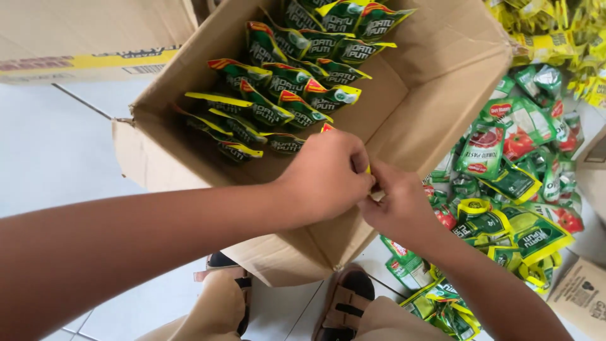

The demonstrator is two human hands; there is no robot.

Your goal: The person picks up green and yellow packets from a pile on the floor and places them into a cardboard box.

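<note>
Hands pinched together over an open carton of sachets

Sachet (369, 169) handling is seen at the near right wall of a tilted cardboard box (435, 95). Only a thin yellow sliver of the sachet is visible between the two hands; its body is hidden behind the fingers, so its long axis and the way it points cannot be told. The left hand (325, 173) is closed, fingers curled, thumb and forefinger pressed onto that yellow edge. The right hand (394, 199) is likewise pinched shut on the same edge, and the two hands are touching each other.

Inside the box, green packets (284, 88) with yellow and red top seams are laid in overlapping rows, long axes running from near left to far right, seams mostly toward the left. The far rows are cut off by the top of the frame.

On the floor to the right, a loose heap of green pouches (505, 164) is piled, partly hidden by the right forearm. Near the bottom, brown sandals (344, 309) are seen below the box, partly covered by it.
</note>
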